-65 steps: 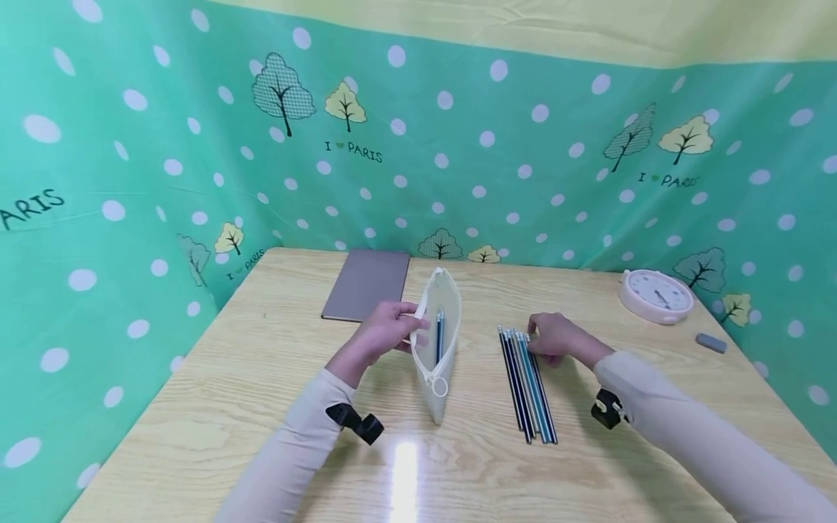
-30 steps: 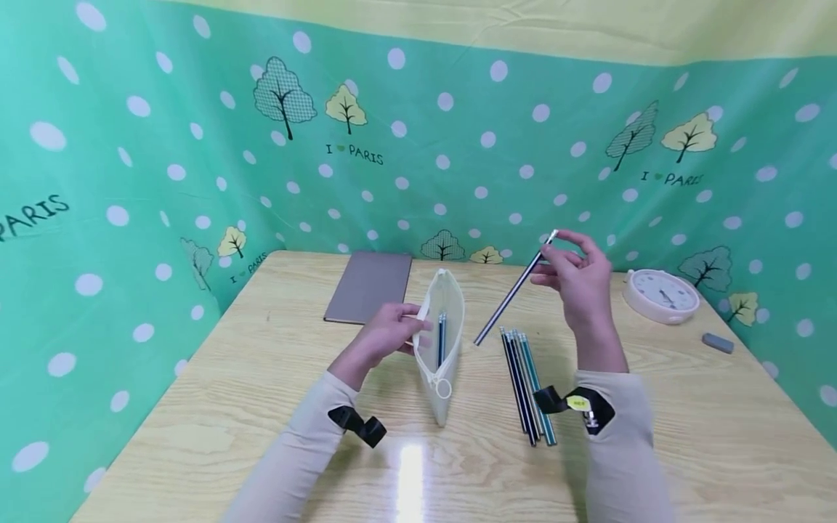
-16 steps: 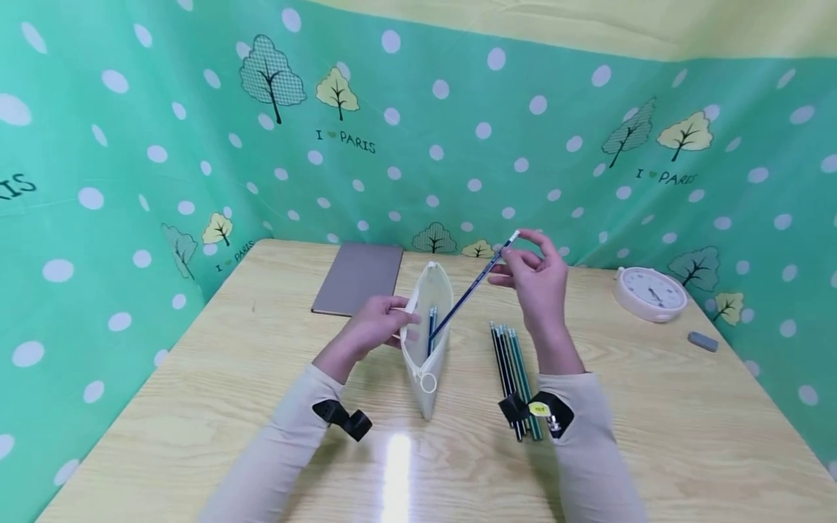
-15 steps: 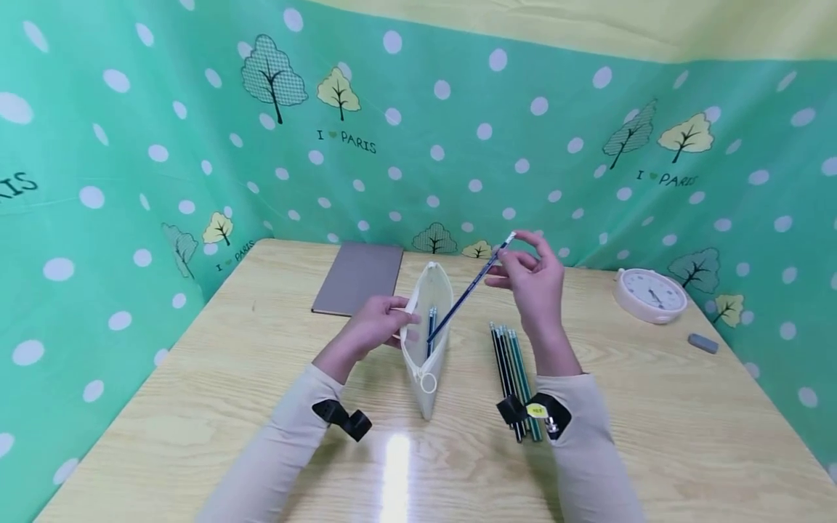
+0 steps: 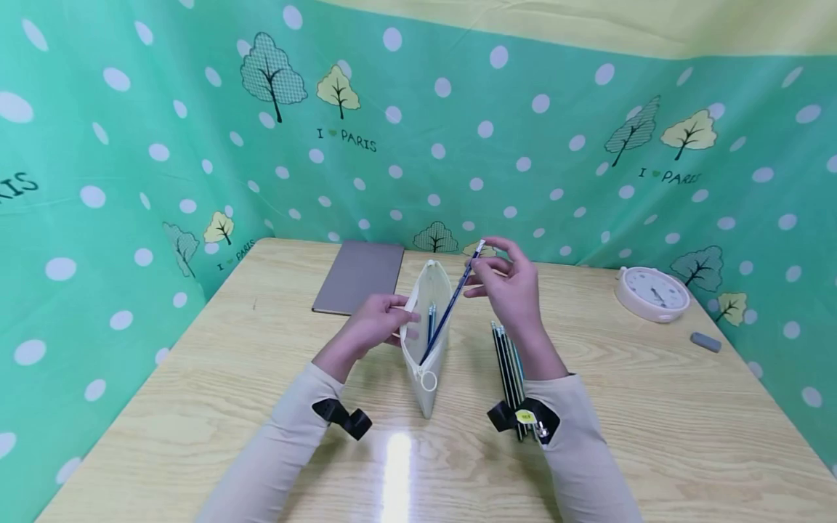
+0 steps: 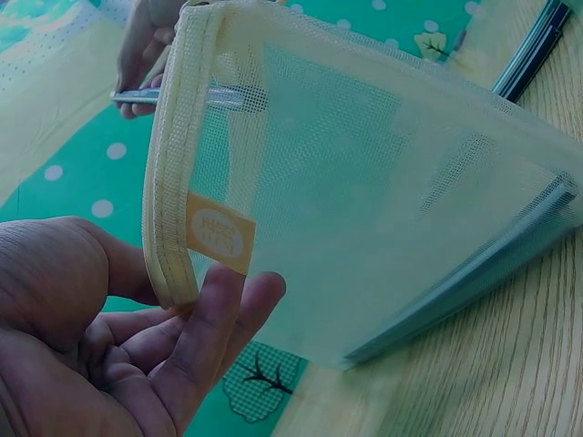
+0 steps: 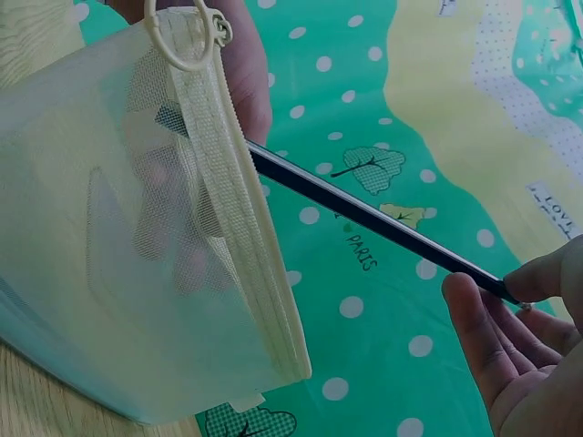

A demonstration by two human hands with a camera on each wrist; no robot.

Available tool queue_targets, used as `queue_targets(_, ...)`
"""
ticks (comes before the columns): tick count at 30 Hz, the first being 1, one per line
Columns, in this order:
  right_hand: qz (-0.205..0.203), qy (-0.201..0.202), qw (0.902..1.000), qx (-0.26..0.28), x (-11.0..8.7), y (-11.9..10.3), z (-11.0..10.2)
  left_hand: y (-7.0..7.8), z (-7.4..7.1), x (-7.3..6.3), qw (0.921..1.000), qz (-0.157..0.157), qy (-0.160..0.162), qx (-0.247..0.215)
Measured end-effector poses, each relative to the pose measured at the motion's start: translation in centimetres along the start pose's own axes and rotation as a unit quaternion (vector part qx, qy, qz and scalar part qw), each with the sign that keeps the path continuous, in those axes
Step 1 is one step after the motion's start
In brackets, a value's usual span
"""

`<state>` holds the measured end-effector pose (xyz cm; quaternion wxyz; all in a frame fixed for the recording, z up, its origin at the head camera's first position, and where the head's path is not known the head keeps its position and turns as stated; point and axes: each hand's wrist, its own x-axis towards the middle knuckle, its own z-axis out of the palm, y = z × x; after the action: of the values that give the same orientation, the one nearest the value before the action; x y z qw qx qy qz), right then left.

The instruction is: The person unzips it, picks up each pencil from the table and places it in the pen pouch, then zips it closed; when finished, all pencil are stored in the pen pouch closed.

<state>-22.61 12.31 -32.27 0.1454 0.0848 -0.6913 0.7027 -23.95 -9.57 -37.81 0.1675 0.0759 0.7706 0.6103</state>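
A cream mesh zip pouch stands on the table with its mouth spread wide. My left hand pinches the zipper edge between thumb and fingers, beside a small orange tag in the left wrist view. Near its white eraser end, a dark blue pencil is pinched by my right hand. That pencil slants down, its lower end inside the pouch mouth. A few other pencils stand in the pouch, seen through the mesh in the left wrist view. Several more pencils lie in a bundle beneath my right forearm.
A grey notebook lies at the back left, behind my left hand. On the right are a pink round clock and a grey eraser. A polka-dot curtain hangs behind the wooden table.
My right hand took a dark blue pencil from the bundle, lifted it and carried it left. Its lower end has entered the pouch and gone deeper. My left hand keeps its hold.
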Motion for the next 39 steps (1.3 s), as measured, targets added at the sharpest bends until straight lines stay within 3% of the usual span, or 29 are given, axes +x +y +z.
queue_targets(9, 0.016, -0.030, 0.9993, -0.016, -0.3, -0.2, 0.2, 0.0, 0.2, -0.1, 1.0000, 0.001, 0.003, -0.002)
queue_targets(16, 0.008, -0.068, 0.9952, -0.070, -0.3, 0.3, 0.4, 0.0, 0.2, -0.1, 1.0000, 0.002, 0.005, -0.003)
queue_targets(26, 0.009, -0.128, 0.9804, -0.150, -0.5, 1.2, 0.9, 0.1, 0.3, -0.1, 1.0000, 0.006, 0.000, -0.006)
queue_targets(32, 0.031, -0.158, 0.9692, -0.187, -0.5, 2.6, 1.4, 0.0, 0.3, -0.1, 1.0000, 0.006, -0.001, -0.006)
queue_targets(39, 0.042, -0.160, 0.9605, -0.224, -0.4, 2.7, 1.5, 0.0, 0.3, -0.1, 1.0000, 0.003, -0.001, 0.001)
